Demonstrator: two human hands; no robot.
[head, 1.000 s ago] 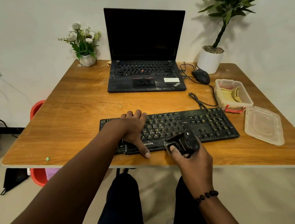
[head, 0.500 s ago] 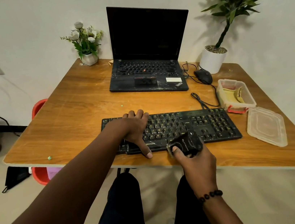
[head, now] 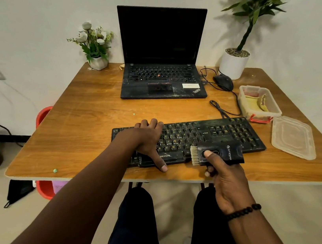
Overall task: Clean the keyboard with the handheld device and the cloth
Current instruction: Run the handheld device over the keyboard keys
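Head view looks down on a wooden table (head: pixel 85 120) with a black keyboard (head: pixel 225 131) lying near its front edge. The left hand (head: pixel 148 142) lies palm down on the left part of the keyboard; the fingers curl over its far edge and the thumb reaches across the front edge to the table. The right hand (head: pixel 225 176) grips a dark handheld device (head: pixel 220 152), fingers wrapped under it and the thumb pressed on a round button on top. The device is held level over the front edge of the keyboard, right of the left thumb, with its pale bristle head pointing left. Whether the bristles touch the keys cannot be told. A beaded bracelet (head: pixel 243 211) sits on the right wrist.

Behind the keyboard stands an open laptop (head: pixel 165 59) with a dark screen. A mouse (head: pixel 224 82) lies just to its right, its cable trailing toward the keyboard. A clear plastic box (head: pixel 258 102) sits at the keyboard's far right corner, holding a yellowish folded thing that may be the cloth. Its lid (head: pixel 291 138) lies on the table in front of it. A small flower pot (head: pixel 94 46) and a tall potted plant (head: pixel 236 61) stand at the table's back corners.
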